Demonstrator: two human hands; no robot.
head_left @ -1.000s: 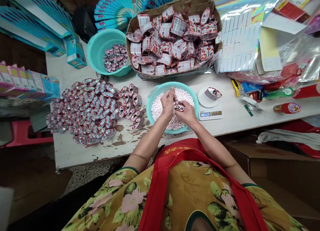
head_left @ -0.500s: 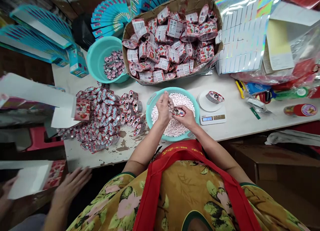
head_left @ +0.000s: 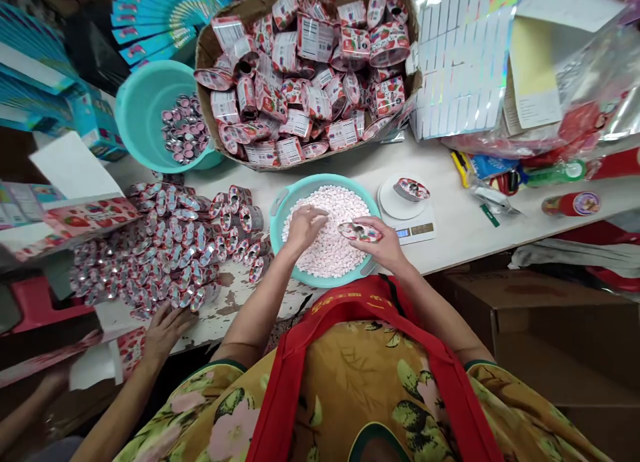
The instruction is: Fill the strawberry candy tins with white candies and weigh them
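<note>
My right hand (head_left: 383, 243) is closed around a small oval candy container (head_left: 359, 232), red and white with a dark opening in its top. It holds the container tilted over the right part of a turquoise basin (head_left: 274, 232). Small pale pink candies (head_left: 330, 259) fill much of that basin. My left hand (head_left: 304, 227) is over the candies on the left side, fingers stretched out and apart; whether the fingertips touch them I cannot tell. Right of the basin, another oval container (head_left: 412, 189) stands on a white digital scale (head_left: 423, 230).
Many oval containers (head_left: 170, 242) crowd the table's left, where a co-worker's hand (head_left: 167, 329) rests at the edge. Behind stand a turquoise bowl (head_left: 135, 115) of small metal caps and a cardboard box (head_left: 205, 55) of more containers. Label sheets (head_left: 460, 62) lie at the back right.
My left hand has moved away from the container's opening, leftward over the candies, and its fingers have opened. The view has shifted right. The co-worker's hand has come up to the table's containers.
</note>
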